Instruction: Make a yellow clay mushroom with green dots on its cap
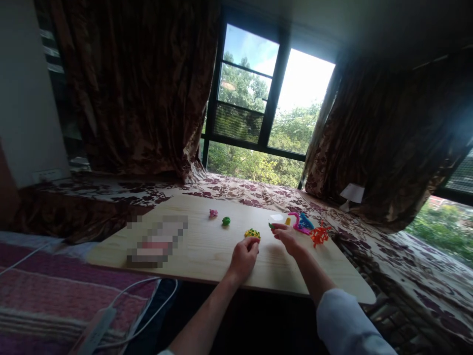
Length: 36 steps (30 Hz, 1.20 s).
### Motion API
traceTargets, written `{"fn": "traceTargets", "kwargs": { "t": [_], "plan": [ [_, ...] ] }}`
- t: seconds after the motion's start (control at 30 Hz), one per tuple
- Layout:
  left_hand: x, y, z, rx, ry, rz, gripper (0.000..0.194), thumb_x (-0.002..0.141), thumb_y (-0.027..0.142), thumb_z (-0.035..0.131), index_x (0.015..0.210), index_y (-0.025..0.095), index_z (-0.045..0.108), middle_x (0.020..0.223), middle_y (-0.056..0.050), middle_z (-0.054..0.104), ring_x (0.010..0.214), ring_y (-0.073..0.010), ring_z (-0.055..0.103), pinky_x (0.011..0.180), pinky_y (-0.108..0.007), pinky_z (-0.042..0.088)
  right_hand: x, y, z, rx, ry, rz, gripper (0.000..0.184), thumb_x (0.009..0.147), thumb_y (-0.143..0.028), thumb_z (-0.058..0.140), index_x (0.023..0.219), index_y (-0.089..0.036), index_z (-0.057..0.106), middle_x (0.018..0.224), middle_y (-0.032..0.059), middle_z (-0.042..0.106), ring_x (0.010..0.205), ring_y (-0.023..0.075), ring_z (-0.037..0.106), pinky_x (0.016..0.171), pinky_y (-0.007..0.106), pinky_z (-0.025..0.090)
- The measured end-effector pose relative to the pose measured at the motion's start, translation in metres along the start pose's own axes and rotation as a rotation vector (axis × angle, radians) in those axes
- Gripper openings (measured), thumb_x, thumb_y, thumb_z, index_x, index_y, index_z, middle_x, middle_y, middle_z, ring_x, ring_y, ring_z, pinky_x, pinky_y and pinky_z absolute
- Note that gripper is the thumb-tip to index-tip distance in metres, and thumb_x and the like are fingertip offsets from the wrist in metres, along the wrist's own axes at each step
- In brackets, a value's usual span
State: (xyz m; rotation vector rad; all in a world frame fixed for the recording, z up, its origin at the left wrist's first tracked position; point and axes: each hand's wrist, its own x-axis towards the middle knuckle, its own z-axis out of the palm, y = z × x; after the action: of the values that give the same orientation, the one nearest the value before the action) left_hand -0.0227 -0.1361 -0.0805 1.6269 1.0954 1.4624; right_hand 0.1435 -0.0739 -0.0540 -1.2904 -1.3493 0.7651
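My left hand (245,257) is closed on a small yellow lump with green spots (253,233), held low over the pale wooden table (199,246). It looks like a modelling-clay figure, though its exact kind is too small to tell. To its right, my right hand (286,236) pinches a small green piece (271,226) at its fingertips. Just beyond that hand are a yellow stick-like piece (287,221) and a whitish flat piece (276,217). Beside it stand a pink curved figure (295,218), a blue figure (305,222) and an orange branching figure (320,234).
A green lump (225,221) and a pink lump (213,213) sit farther back on the table. At the left lies a blurred-out object (157,244). A white cable (148,328) and a power strip (95,330) are at the lower left. A small white lamp (352,193) stands behind, right.
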Motion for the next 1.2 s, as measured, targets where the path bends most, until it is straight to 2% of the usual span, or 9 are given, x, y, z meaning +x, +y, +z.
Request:
{"fn": "traceTargets", "kwargs": {
  "t": [0.03,0.1,0.27,0.37,0.47,0.6,0.83,0.97,1.2],
  "plan": [
    [0.001,-0.001,0.001,-0.013,-0.001,-0.001,0.029,0.078,0.033,0.044,0.091,0.014,0.062,0.064,-0.002,0.060,0.060,-0.0138,0.055,0.057,-0.024,0.042,-0.014,0.000,0.000,-0.006,-0.047,-0.016,0.026,0.072,-0.026,0.062,0.091,-0.009,0.064,0.081,0.0096,0.066,0.072,0.0181,0.061,0.063,0.029,0.049],
    [0.001,-0.003,0.002,-0.027,-0.005,0.002,0.032,0.079,0.036,0.043,0.093,0.015,0.061,0.065,-0.002,0.059,0.061,-0.0139,0.055,0.058,-0.024,0.043,-0.043,-0.001,0.004,-0.021,-0.103,-0.069,0.029,0.071,-0.030,0.061,0.093,-0.012,0.065,0.081,0.0077,0.067,0.071,0.0175,0.061,0.061,0.027,0.049],
    [-0.001,0.004,0.003,0.012,-0.060,0.050,0.030,0.078,0.039,0.045,0.078,0.016,0.065,0.062,-0.001,0.059,0.062,-0.0145,0.054,0.059,-0.025,0.042,-0.087,-0.001,0.021,-0.063,-0.059,-0.228,0.019,0.074,-0.028,0.055,0.082,-0.015,0.066,0.078,0.0051,0.068,0.072,0.0159,0.061,0.068,0.026,0.046],
    [-0.002,0.007,0.005,0.048,-0.099,0.084,0.028,0.076,0.037,0.047,0.075,0.016,0.066,0.064,-0.002,0.061,0.063,-0.0158,0.056,0.061,-0.026,0.043,-0.091,-0.001,0.023,-0.097,0.003,-0.290,0.015,0.074,-0.026,0.055,0.075,-0.017,0.067,0.074,0.0043,0.066,0.069,0.0162,0.059,0.067,0.026,0.045],
    [0.000,0.007,0.007,0.068,-0.119,0.107,0.026,0.075,0.033,0.048,0.085,0.016,0.066,0.075,-0.004,0.066,0.072,-0.0174,0.059,0.068,-0.028,0.045,-0.089,0.001,0.019,-0.109,0.047,-0.313,0.012,0.072,-0.023,0.057,0.071,-0.017,0.067,0.070,0.0035,0.066,0.066,0.0160,0.059,0.064,0.026,0.045],
    [0.001,0.004,0.010,0.080,-0.138,0.117,0.027,0.073,0.029,0.051,0.093,0.017,0.064,0.087,-0.005,0.067,0.081,-0.0179,0.061,0.076,-0.030,0.045,-0.087,0.005,0.016,-0.088,0.075,-0.298,0.013,0.071,-0.021,0.057,0.080,-0.017,0.066,0.070,0.0031,0.067,0.063,0.0156,0.061,0.061,0.025,0.047],
    [-0.001,0.004,0.010,0.112,-0.123,0.101,0.027,0.073,0.035,0.052,0.085,0.015,0.066,0.078,-0.005,0.068,0.076,-0.0190,0.061,0.073,-0.030,0.045,-0.087,0.007,0.014,-0.041,0.079,-0.299,0.016,0.074,-0.022,0.053,0.081,-0.017,0.066,0.073,0.0031,0.068,0.068,0.0155,0.063,0.065,0.025,0.049],
    [-0.003,0.009,0.009,0.141,-0.119,0.110,0.029,0.075,0.037,0.049,0.084,0.015,0.065,0.066,-0.004,0.064,0.066,-0.0175,0.059,0.064,-0.029,0.044,-0.088,0.006,0.015,-0.017,0.059,-0.316,0.024,0.071,-0.021,0.055,0.093,-0.017,0.065,0.072,0.0020,0.068,0.062,0.0145,0.062,0.062,0.025,0.050],
    [-0.006,0.008,0.010,0.185,-0.123,0.113,0.030,0.077,0.039,0.046,0.074,0.016,0.064,0.064,-0.003,0.061,0.062,-0.0157,0.055,0.060,-0.027,0.041,-0.090,0.006,0.015,-0.011,0.042,-0.316,0.019,0.073,-0.026,0.055,0.084,-0.017,0.068,0.078,0.0045,0.069,0.070,0.0176,0.063,0.067,0.028,0.050]
  ]
}}
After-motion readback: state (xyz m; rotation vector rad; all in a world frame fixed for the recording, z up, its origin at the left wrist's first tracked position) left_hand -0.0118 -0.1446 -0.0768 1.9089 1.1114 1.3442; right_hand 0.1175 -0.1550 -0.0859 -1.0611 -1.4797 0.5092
